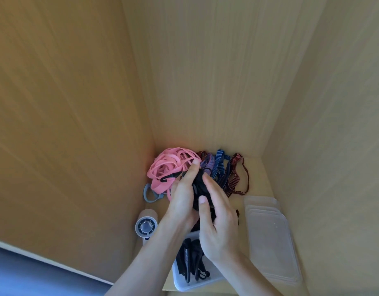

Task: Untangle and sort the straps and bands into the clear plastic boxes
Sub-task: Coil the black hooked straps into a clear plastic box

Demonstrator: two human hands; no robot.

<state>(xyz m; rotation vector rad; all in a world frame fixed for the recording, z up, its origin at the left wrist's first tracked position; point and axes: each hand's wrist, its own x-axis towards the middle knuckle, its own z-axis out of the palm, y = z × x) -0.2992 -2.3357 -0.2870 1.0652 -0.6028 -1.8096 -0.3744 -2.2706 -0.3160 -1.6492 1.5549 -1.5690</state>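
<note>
Black straps [200, 190] sat bunched in the grip of both hands, the left hand [181, 202] and right hand [221, 224] curled round them from either side above the shelf [255, 178]. Just beyond the grip lay pink bands [169, 165] and striped bands [224, 167]. Beneath the wrists stood a clear box [180, 283] holding black cords [190, 261], with clear lids [271, 231] stacked to its right.

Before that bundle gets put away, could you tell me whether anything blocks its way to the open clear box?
Nothing visible does: the left hand and right hand hold the black bundle near the clear box, which stands open.
</note>
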